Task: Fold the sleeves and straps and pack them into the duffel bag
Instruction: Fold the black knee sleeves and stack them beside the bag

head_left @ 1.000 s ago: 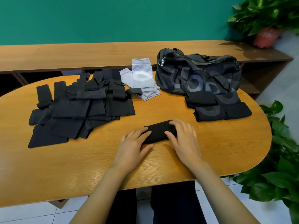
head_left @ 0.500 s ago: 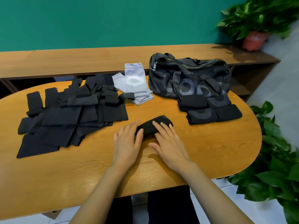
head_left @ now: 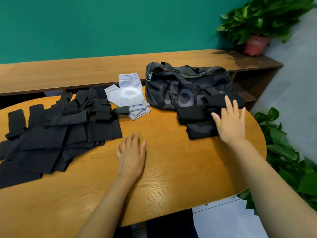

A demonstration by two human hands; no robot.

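Note:
A black duffel bag (head_left: pixel 181 83) stands at the far right of the oval wooden table (head_left: pixel 171 169), its zip open along the top. Against its front lie folded black sleeves (head_left: pixel 197 117), with one more folded black sleeve (head_left: pixel 221 100) on top. My right hand (head_left: pixel 230 122) rests on this stack with straight, spread fingers. My left hand (head_left: pixel 131 152) lies flat on the bare wood at the middle of the table and holds nothing. A loose pile of unfolded black sleeves and straps (head_left: pixel 60 131) covers the left side. Light grey sleeves (head_left: pixel 130 98) lie between the pile and the bag.
A long wooden bench (head_left: pixel 103 71) runs behind the table against a green wall. A potted plant (head_left: pixel 255 43) stands on its right end. Leafy plants (head_left: pixel 289 160) grow close to the table's right edge.
The folded black sleeve that lay under both hands at the table's middle now sits on the stack by the bag. My right hand moved right with it; my left hand stayed near the middle.

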